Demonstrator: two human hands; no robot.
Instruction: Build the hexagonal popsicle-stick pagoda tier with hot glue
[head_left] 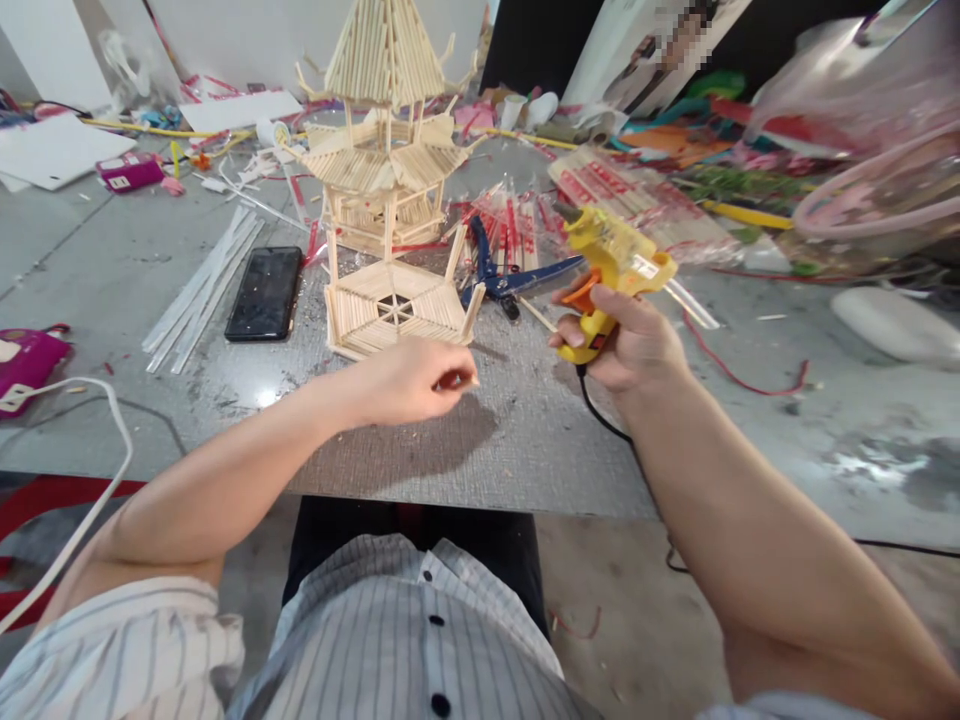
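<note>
My right hand grips a yellow hot glue gun with an orange trigger, its nozzle pointing up and left. A clear glue stick sticks out of its back. By the fingers of that hand shows a thin wooden stick; whether they hold it I cannot tell. My left hand is closed, fingers curled together, and what it pinches is too small to make out. Just beyond it stands a hexagonal stick base with short upright posts. Behind that rises a tiered pagoda model made of wooden sticks.
Left of the base lie a black phone and a bundle of clear glue sticks. Blue-handled cutters rest to its right, near plastic packets of sticks. A white computer mouse lies far right; a white cable crosses the left side.
</note>
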